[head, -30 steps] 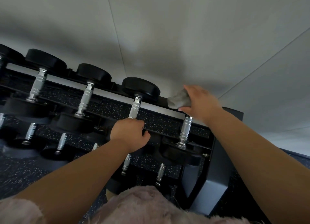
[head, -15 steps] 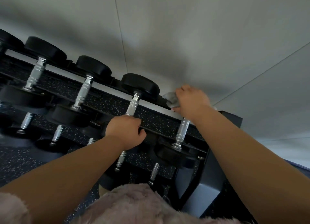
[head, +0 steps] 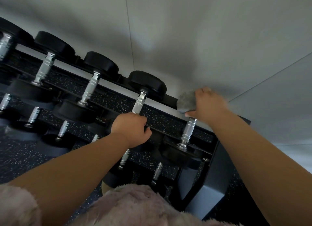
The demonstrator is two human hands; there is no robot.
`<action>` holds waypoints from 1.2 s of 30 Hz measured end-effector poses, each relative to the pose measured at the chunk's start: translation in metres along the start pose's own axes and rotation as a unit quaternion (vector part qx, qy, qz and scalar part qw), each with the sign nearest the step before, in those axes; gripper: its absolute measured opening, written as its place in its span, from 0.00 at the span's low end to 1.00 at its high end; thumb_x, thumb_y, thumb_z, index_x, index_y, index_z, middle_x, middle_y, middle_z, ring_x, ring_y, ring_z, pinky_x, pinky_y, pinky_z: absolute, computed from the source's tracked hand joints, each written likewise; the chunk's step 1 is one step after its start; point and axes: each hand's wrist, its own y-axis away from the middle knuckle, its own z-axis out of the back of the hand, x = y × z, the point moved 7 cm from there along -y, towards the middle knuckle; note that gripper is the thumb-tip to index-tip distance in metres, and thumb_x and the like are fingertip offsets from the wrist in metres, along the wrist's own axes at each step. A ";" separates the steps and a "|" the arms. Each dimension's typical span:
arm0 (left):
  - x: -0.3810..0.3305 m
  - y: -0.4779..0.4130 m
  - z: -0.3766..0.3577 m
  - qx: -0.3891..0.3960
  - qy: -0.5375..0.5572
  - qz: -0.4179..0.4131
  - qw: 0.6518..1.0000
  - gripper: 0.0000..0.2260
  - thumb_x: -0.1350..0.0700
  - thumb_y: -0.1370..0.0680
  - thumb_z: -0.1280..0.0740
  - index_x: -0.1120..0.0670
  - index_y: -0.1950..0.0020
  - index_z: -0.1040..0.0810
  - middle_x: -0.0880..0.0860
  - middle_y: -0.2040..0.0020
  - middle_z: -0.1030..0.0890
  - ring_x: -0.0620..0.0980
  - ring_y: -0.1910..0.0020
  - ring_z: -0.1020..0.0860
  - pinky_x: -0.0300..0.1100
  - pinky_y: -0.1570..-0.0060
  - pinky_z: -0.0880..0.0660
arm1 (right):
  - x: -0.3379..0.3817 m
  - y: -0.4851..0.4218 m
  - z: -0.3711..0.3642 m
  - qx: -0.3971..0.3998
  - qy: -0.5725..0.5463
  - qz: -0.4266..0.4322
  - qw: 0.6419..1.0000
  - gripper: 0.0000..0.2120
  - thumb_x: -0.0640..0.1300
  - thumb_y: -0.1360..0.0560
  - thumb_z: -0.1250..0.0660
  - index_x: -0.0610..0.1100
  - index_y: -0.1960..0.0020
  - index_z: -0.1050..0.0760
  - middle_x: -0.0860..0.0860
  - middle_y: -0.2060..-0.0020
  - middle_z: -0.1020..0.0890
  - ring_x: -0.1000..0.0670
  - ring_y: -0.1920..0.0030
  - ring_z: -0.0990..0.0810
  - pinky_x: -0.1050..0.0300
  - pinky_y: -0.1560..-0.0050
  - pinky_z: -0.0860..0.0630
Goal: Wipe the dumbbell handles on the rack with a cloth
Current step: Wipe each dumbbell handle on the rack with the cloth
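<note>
A black rack [head: 170, 122] holds rows of dumbbells with black heads and ribbed silver handles. My right hand [head: 206, 103] grips a grey cloth [head: 186, 102] at the far end of the rightmost top-row handle [head: 188, 132], covering that dumbbell's far head. My left hand [head: 130, 128] curls over the near end of the neighbouring dumbbell's handle [head: 139, 102]; its near head is hidden under the hand. Further dumbbells [head: 91, 87] run off to the left.
A pale wall [head: 185, 39] rises directly behind the rack. The rack's dark end post [head: 207, 190] stands at lower right. Lower tiers hold more dumbbells [head: 157, 172] over speckled black flooring [head: 20, 159]. Fluffy pink clothing [head: 135, 207] fills the bottom edge.
My right hand with the cloth has shifted slightly along the far end of the rightmost handle, showing more of the cloth. My left hand keeps its grip.
</note>
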 end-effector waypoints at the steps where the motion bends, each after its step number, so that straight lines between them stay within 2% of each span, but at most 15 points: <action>1: 0.000 0.000 0.000 0.003 -0.002 0.001 1.000 0.14 0.39 0.21 0.40 0.47 0.57 0.24 0.45 0.62 0.23 0.48 0.60 0.24 0.44 0.62 0.26 | 0.012 -0.005 0.002 0.002 0.014 0.017 1.000 0.40 0.71 0.32 0.26 0.44 0.34 0.29 0.46 0.42 0.25 0.43 0.43 0.22 0.47 0.45 0.22; 4: 0.000 -0.001 -0.001 -0.001 -0.003 0.001 1.000 0.14 0.39 0.21 0.40 0.47 0.57 0.24 0.44 0.62 0.23 0.47 0.60 0.24 0.43 0.61 0.26 | 0.033 -0.015 0.010 0.012 0.029 0.042 0.999 0.44 0.81 0.33 0.38 0.46 0.36 0.27 0.47 0.41 0.22 0.43 0.41 0.23 0.45 0.44 0.21; 6: 0.000 -0.001 -0.001 -0.002 -0.003 0.000 1.000 0.14 0.39 0.21 0.40 0.47 0.57 0.24 0.44 0.62 0.23 0.47 0.60 0.24 0.44 0.61 0.25 | 0.027 -0.014 0.011 0.018 0.016 0.030 0.999 0.44 0.84 0.33 0.46 0.47 0.38 0.25 0.48 0.43 0.22 0.44 0.43 0.22 0.45 0.49 0.20; 9: 0.002 -0.001 -0.002 -0.001 0.002 0.002 1.000 0.14 0.39 0.22 0.40 0.47 0.58 0.24 0.45 0.63 0.24 0.47 0.61 0.24 0.44 0.62 0.25 | 0.004 -0.007 0.005 0.017 -0.006 -0.012 1.000 0.36 0.77 0.28 0.40 0.47 0.39 0.28 0.48 0.45 0.23 0.45 0.48 0.21 0.49 0.53 0.23; 13: 0.002 -0.001 -0.003 -0.001 -0.005 -0.003 1.000 0.14 0.39 0.22 0.41 0.47 0.57 0.24 0.45 0.63 0.24 0.48 0.62 0.25 0.44 0.63 0.29 | 0.001 -0.002 0.002 0.008 0.022 -0.035 0.999 0.38 0.72 0.28 0.32 0.43 0.33 0.31 0.45 0.43 0.24 0.43 0.46 0.20 0.48 0.52 0.21; 16: 0.002 -0.002 -0.003 -0.003 -0.004 -0.003 1.000 0.14 0.39 0.22 0.41 0.47 0.57 0.24 0.45 0.63 0.24 0.48 0.62 0.25 0.44 0.64 0.30 | 0.022 -0.013 0.009 -0.001 0.051 0.005 0.999 0.31 0.68 0.26 0.31 0.43 0.38 0.28 0.47 0.49 0.24 0.45 0.52 0.23 0.52 0.57 0.27; 18: 0.002 -0.001 -0.003 -0.001 -0.006 -0.001 1.000 0.14 0.39 0.22 0.41 0.47 0.57 0.24 0.45 0.63 0.24 0.48 0.62 0.25 0.44 0.63 0.28 | 0.039 -0.024 0.014 0.002 0.045 0.030 0.999 0.25 0.66 0.25 0.30 0.45 0.44 0.26 0.49 0.54 0.25 0.45 0.54 0.25 0.52 0.58 0.27; 21: 0.002 -0.001 -0.003 0.003 -0.007 0.000 1.000 0.14 0.39 0.22 0.41 0.47 0.57 0.24 0.45 0.63 0.24 0.48 0.62 0.25 0.43 0.63 0.26 | 0.058 -0.040 0.013 0.056 0.064 0.025 0.996 0.21 0.64 0.25 0.28 0.45 0.52 0.24 0.49 0.57 0.23 0.43 0.56 0.22 0.51 0.58 0.23; 24: 0.002 -0.001 -0.001 0.007 -0.004 0.005 1.000 0.14 0.39 0.22 0.40 0.47 0.57 0.24 0.45 0.63 0.24 0.48 0.62 0.24 0.44 0.62 0.23 | 0.061 -0.043 0.010 0.126 0.117 -0.001 0.985 0.21 0.62 0.31 0.22 0.46 0.52 0.21 0.49 0.58 0.22 0.45 0.58 0.20 0.51 0.57 0.21; 26: 0.002 -0.001 -0.001 0.008 -0.001 0.007 1.000 0.14 0.39 0.22 0.40 0.47 0.57 0.24 0.45 0.63 0.24 0.48 0.61 0.24 0.44 0.61 0.23 | 0.052 -0.032 0.013 0.129 0.127 -0.011 0.983 0.20 0.59 0.35 0.21 0.47 0.52 0.20 0.50 0.58 0.21 0.46 0.60 0.19 0.52 0.57 0.20; 28: 0.001 -0.001 -0.002 0.006 0.001 0.006 1.000 0.13 0.39 0.22 0.40 0.46 0.57 0.24 0.45 0.63 0.23 0.48 0.61 0.24 0.44 0.62 0.24 | 0.031 -0.018 0.011 0.104 0.066 -0.022 0.992 0.26 0.61 0.33 0.22 0.46 0.46 0.25 0.48 0.52 0.23 0.45 0.55 0.20 0.50 0.55 0.20; 30: 0.001 -0.001 -0.001 0.003 0.003 0.005 1.000 0.13 0.39 0.21 0.39 0.46 0.57 0.23 0.45 0.62 0.23 0.47 0.60 0.24 0.43 0.63 0.26 | 0.005 -0.002 0.004 0.032 -0.010 -0.015 0.999 0.34 0.66 0.30 0.25 0.49 0.33 0.31 0.46 0.44 0.25 0.42 0.48 0.21 0.47 0.51 0.21; 32: 0.001 -0.001 0.000 0.000 0.002 0.001 1.000 0.13 0.39 0.21 0.38 0.46 0.57 0.23 0.45 0.62 0.23 0.47 0.60 0.24 0.43 0.63 0.26 | -0.019 0.017 -0.009 -0.053 -0.074 0.010 0.996 0.38 0.66 0.27 0.28 0.50 0.25 0.37 0.46 0.38 0.25 0.41 0.44 0.21 0.44 0.46 0.22; 34: 0.001 -0.001 -0.002 -0.001 -0.001 -0.002 1.000 0.13 0.39 0.21 0.38 0.46 0.57 0.23 0.44 0.62 0.23 0.47 0.60 0.24 0.43 0.63 0.28 | -0.036 0.029 -0.021 -0.101 -0.139 0.011 0.985 0.40 0.65 0.27 0.29 0.48 0.23 0.38 0.45 0.38 0.24 0.42 0.44 0.21 0.44 0.43 0.22; 36: 0.000 -0.001 -0.003 -0.001 -0.004 -0.005 1.000 0.13 0.39 0.21 0.38 0.46 0.58 0.24 0.44 0.64 0.24 0.46 0.61 0.25 0.42 0.64 0.30 | -0.044 0.033 -0.030 -0.113 -0.165 -0.002 0.980 0.41 0.66 0.27 0.30 0.46 0.23 0.37 0.44 0.38 0.23 0.42 0.45 0.20 0.44 0.44 0.21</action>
